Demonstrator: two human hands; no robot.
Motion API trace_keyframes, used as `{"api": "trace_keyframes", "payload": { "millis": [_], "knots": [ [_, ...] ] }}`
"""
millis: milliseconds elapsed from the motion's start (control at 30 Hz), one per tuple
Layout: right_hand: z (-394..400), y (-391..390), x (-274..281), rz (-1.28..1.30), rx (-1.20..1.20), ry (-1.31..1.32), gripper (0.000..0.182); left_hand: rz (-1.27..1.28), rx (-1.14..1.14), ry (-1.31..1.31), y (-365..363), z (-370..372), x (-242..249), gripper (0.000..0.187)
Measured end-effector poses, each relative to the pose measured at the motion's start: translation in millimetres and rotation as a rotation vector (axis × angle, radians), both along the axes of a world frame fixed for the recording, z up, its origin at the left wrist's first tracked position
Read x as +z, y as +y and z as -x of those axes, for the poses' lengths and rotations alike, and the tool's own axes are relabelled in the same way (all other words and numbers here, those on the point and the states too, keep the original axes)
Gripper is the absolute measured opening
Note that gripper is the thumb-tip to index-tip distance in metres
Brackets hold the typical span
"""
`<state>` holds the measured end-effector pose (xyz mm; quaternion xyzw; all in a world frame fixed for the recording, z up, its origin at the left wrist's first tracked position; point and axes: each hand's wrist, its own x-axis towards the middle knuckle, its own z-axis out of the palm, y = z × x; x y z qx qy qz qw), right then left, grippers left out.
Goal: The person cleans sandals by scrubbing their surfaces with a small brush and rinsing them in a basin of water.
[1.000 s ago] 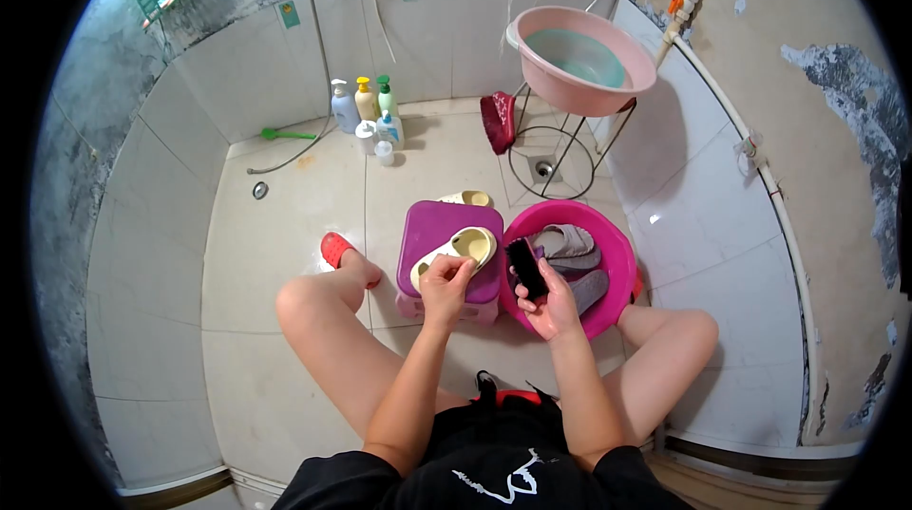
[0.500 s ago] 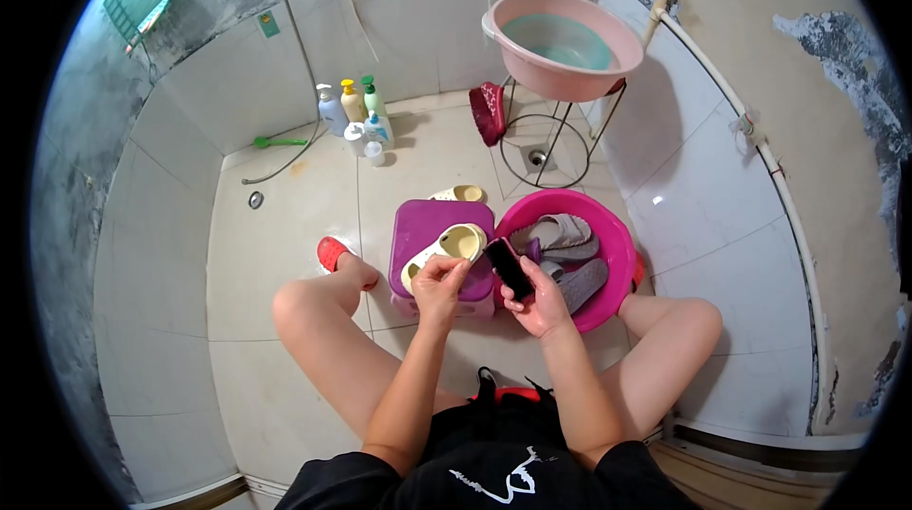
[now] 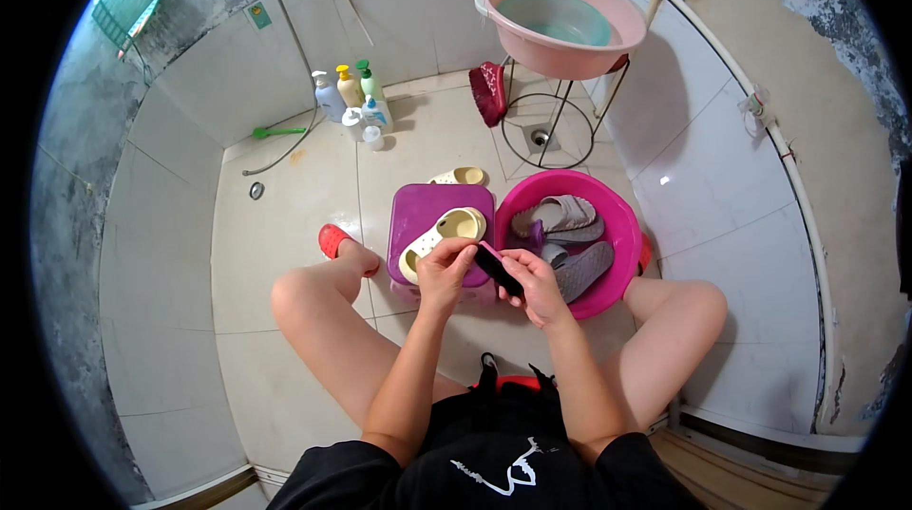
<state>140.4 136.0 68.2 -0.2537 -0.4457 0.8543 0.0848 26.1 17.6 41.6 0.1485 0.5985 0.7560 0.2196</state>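
Note:
A cream slipper (image 3: 443, 231) lies on a purple stool (image 3: 427, 209) in front of me. My left hand (image 3: 445, 268) grips the slipper's near end. My right hand (image 3: 532, 284) holds a black brush with a pink back (image 3: 494, 268), its tip against the left hand's fingers beside the slipper. To the right stands a magenta basin (image 3: 617, 225) holding grey slippers (image 3: 565, 216).
A second cream slipper (image 3: 459, 176) lies behind the stool. A pink basin of water (image 3: 560, 21) sits on a wire stand. Bottles (image 3: 351, 102) stand by the tiled wall, a dark red slipper (image 3: 489, 92) leans nearby, and a floor drain (image 3: 256, 190) is at the left.
My right hand has carried the brush left from over the magenta basin to the cream slipper, meeting the left hand. The view shifted slightly.

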Motion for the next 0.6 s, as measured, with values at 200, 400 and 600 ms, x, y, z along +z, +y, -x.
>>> {"api": "trace_keyframes", "payload": {
  "millis": [200,400,600],
  "knots": [
    [2,1,-4,0.045,0.015,0.023,0.020,0.051,0.053,0.014,-6,0,3,0.010],
    [-6,56,-20,0.385,-0.466,0.075,0.026,0.044,0.116,0.062,-2,0,0,0.014],
    [-6,124,-69,0.426,-0.670,0.043,0.034,0.054,0.099,0.019,56,-36,1,0.018]
  ]
}}
